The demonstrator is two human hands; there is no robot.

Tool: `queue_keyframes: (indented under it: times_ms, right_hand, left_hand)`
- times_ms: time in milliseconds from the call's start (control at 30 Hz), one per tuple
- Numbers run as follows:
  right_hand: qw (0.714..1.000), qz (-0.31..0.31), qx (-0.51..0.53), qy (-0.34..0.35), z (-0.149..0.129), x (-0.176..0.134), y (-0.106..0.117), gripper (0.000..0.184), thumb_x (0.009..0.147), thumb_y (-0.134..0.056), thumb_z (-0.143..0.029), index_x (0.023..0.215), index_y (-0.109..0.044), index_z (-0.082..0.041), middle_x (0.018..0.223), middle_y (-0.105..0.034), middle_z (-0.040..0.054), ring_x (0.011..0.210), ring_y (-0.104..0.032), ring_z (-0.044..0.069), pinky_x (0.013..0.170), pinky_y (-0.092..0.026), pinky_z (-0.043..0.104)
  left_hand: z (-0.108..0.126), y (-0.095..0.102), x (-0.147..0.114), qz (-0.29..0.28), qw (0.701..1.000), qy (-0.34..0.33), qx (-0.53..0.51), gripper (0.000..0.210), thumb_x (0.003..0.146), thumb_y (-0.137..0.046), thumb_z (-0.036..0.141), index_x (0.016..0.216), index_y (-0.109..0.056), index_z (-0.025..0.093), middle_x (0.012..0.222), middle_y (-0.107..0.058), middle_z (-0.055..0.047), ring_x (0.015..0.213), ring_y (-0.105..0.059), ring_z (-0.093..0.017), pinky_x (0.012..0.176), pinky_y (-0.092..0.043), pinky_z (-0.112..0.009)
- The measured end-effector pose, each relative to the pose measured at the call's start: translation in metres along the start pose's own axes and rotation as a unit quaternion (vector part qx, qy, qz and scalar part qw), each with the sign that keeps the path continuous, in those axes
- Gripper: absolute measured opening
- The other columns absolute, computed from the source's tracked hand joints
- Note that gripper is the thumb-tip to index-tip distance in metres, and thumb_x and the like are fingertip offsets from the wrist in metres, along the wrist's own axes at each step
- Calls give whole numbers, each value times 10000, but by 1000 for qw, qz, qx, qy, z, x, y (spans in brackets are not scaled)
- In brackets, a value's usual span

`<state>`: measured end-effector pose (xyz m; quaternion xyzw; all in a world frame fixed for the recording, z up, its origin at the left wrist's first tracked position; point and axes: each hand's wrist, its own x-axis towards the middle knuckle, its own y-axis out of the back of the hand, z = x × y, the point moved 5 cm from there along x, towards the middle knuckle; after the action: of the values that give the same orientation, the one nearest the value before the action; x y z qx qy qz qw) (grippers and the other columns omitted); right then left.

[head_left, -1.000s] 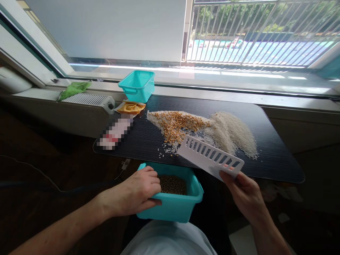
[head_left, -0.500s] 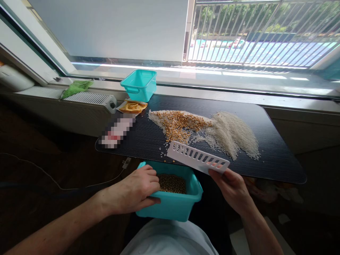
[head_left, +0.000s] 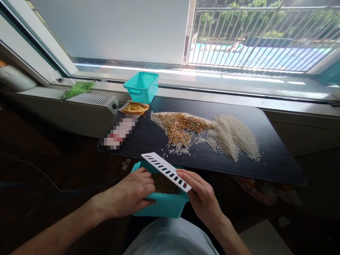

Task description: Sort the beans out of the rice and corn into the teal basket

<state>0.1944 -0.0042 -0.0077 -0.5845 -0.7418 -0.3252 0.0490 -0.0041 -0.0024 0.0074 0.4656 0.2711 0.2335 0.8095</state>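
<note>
Just below the table's front edge, a turquoise plastic bin (head_left: 162, 207) sits against my lap with soybeans (head_left: 165, 184) inside. My left hand (head_left: 139, 189) grips the bin's left side, fingers over the rim and thumb outside. A white slotted plastic strip (head_left: 162, 164) slants over the bin's far right part. My right hand (head_left: 200, 189) holds the strip by its right end, fingers on top. On the black table (head_left: 276, 152) lies a heap of white rice (head_left: 236, 136), with yellow soybeans (head_left: 180, 124) spread over its left part. Loose rice grains lie near the front edge.
A second turquoise bin (head_left: 143, 90) stands at the table's back left corner. In front of it is a packet with yellow contents (head_left: 135, 108), beside a blurred-out item (head_left: 120, 132). A radiator (head_left: 90, 101) with a green cloth (head_left: 79, 89) is at the left, under the window.
My right hand has brought the strip left and down, from the table edge to over the bin. Beans near the table edge are gone; rice has shifted toward that edge. My left hand keeps its grip.
</note>
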Motion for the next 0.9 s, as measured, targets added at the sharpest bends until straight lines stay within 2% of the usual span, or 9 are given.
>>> queue_keyframes:
  times_ms: [100,267,467,567,667,800,900]
  right_hand:
    - [998,24,-64,8,4,-15,5,509,902,-519,-46,1346,-585,-285,1254,-689,91,1150,-652,210,958,-560,376]
    - [981,96,-168,3,18,-38,38,561,895,-494,-3,1375,-558,-284,1269,-676,96,1158,-647,202,986,-543,372]
    - [948,177,-261,-32,45,-37,89,393,905,-544,-77,1245,-666,-231,1175,-728,93,1073,-698,216,975,-545,361]
    - [937,227,-259,-65,53,-32,110,291,902,-583,-152,1159,-709,-207,1086,-764,78,976,-736,229,899,-583,343]
    - [939,244,-226,-86,53,-25,116,237,887,-621,-197,1096,-730,-214,994,-787,48,878,-758,224,800,-612,309]
    - [962,188,-189,-58,44,-17,104,268,905,-575,-167,1121,-716,-237,1098,-765,38,977,-737,210,890,-581,316]
    - [953,206,-210,-72,44,-17,106,241,902,-583,-195,1095,-724,-224,1068,-773,49,952,-742,216,878,-580,320]
  left_hand:
    - [1,2,0,2,1000,-10,-3,156,863,-700,221,755,-599,174,783,-646,5,808,-570,-187,849,-377,-333]
    - [2,1,2,12,999,-33,-8,173,854,-704,215,740,-579,176,766,-627,8,792,-546,-182,825,-372,-326]
    - [4,-2,14,3,999,-39,-10,206,849,-690,182,705,-542,181,747,-603,16,777,-517,-173,792,-361,-316]
    - [7,-1,19,5,999,-43,-15,217,851,-685,182,701,-529,183,745,-598,20,781,-514,-170,797,-358,-315]
    - [10,2,22,3,999,-44,-21,213,870,-677,215,717,-532,186,753,-599,24,791,-519,-169,820,-357,-318]
    - [12,2,25,0,999,-34,-26,202,877,-667,221,725,-539,189,758,-597,22,805,-531,-170,857,-362,-321]
    - [13,2,27,-2,999,-39,-32,197,855,-685,207,722,-541,191,762,-599,24,808,-536,-169,873,-366,-321]
